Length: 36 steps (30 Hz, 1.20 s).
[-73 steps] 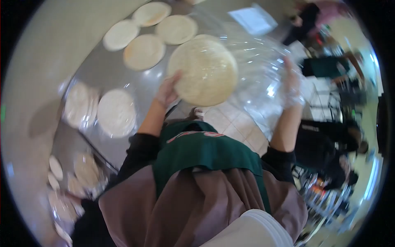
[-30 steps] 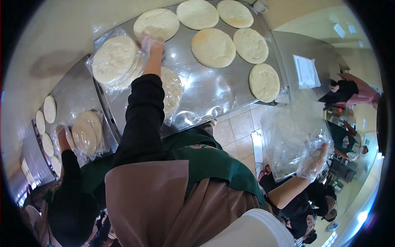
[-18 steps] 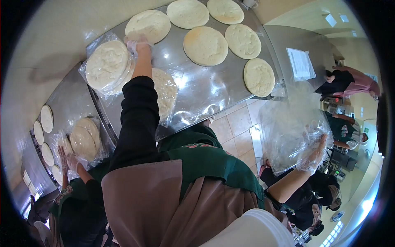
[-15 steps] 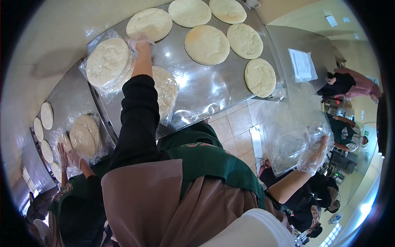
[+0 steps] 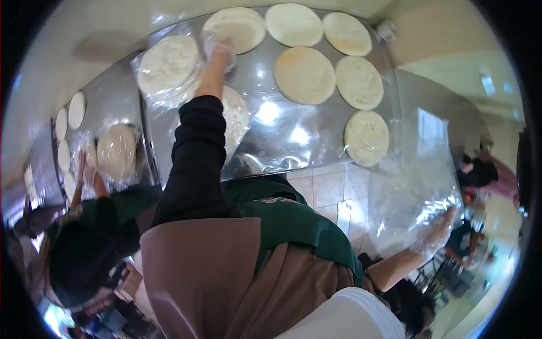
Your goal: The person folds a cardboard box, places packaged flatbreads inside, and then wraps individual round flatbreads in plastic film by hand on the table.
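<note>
My left hand (image 5: 219, 51), in a clear glove, is at the near left edge of a flatbread (image 5: 240, 27) lying on the metal table (image 5: 265, 144); its fingers are closed on that edge. Just left of it sits a bagged stack of flatbreads (image 5: 168, 65). Another bagged flatbread (image 5: 234, 118) lies nearer, partly behind my forearm. Out to the right, my gloved right hand (image 5: 433, 237) is closed on a large clear plastic bag (image 5: 403, 189), which hangs beyond the table edge.
Several loose flatbreads (image 5: 305, 75) lie across the table. A white cup (image 5: 387, 30) stands at its far right corner. At left, a co-worker's hands (image 5: 87, 172) touch bagged flatbreads (image 5: 117, 151) on another table. A paper sheet (image 5: 432, 131) shows behind the bag.
Since the earliest frame, the flatbread near my hands is gone from them, and my left hand has reached to one on the table. Lately the view has turned; my left hand stays at that flatbread.
</note>
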Each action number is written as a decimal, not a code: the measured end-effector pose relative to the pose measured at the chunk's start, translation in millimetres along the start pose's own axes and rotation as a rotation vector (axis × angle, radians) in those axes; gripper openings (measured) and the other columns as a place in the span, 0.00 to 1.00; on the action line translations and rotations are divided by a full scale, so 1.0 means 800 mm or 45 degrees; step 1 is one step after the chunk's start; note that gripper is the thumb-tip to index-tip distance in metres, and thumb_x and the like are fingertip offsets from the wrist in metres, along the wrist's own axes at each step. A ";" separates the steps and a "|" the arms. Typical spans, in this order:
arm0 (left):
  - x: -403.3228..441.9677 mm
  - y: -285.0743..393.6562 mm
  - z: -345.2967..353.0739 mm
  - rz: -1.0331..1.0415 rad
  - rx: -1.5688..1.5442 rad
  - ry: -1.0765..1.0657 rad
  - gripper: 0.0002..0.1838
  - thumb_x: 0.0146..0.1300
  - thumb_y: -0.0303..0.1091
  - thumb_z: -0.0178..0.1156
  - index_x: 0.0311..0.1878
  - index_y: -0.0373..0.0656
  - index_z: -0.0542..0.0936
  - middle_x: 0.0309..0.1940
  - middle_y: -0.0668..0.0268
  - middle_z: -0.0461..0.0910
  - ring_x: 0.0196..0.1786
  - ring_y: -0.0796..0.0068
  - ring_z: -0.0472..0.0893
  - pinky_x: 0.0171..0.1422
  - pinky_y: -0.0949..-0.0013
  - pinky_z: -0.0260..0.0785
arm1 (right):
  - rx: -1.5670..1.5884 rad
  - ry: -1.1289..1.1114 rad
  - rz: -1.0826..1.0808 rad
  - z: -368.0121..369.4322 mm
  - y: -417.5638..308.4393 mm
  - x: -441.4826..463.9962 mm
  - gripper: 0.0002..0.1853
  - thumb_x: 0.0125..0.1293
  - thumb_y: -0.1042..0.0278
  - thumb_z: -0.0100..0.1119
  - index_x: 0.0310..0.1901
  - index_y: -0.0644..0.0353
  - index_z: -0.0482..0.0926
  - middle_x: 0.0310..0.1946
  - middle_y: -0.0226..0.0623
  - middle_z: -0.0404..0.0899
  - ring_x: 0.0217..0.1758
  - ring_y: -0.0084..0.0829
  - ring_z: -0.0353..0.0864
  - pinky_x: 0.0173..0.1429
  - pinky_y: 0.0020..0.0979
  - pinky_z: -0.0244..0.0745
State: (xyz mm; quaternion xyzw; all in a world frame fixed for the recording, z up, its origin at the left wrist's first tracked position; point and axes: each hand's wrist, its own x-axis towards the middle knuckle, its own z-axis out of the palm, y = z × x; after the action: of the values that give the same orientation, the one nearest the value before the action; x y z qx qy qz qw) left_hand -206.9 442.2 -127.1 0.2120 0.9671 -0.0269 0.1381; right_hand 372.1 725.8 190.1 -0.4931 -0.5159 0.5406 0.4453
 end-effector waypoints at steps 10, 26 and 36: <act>-0.118 -0.148 0.010 -1.169 -0.151 0.663 0.49 0.47 0.66 0.59 0.67 0.45 0.58 0.59 0.60 0.71 0.61 0.61 0.70 0.65 0.65 0.61 | -0.090 -0.241 -0.272 0.059 -0.007 0.072 0.22 0.67 0.55 0.51 0.53 0.66 0.73 0.50 0.34 0.73 0.52 0.26 0.69 0.60 0.28 0.60; -0.143 -0.293 0.037 -0.828 -1.105 0.371 0.45 0.38 0.65 0.68 0.53 0.38 0.76 0.50 0.54 0.77 0.52 0.59 0.78 0.54 0.62 0.71 | -0.113 -0.832 -0.739 0.108 0.012 -0.014 0.21 0.66 0.54 0.53 0.49 0.65 0.74 0.45 0.36 0.75 0.45 0.29 0.74 0.48 0.31 0.71; -0.121 -0.309 0.066 -0.558 -1.563 0.336 0.41 0.45 0.58 0.67 0.56 0.35 0.73 0.53 0.59 0.75 0.50 0.66 0.75 0.51 0.62 0.71 | -0.285 -0.355 -0.330 0.089 0.020 -0.060 0.28 0.66 0.52 0.51 0.58 0.69 0.68 0.55 0.42 0.72 0.60 0.33 0.68 0.65 0.34 0.58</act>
State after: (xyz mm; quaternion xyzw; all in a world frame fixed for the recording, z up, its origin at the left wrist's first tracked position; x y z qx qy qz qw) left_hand -212.2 172.6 -152.4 -0.1051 0.8363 0.5277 0.1055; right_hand 307.9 668.4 176.3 -0.3895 -0.6884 0.4813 0.3779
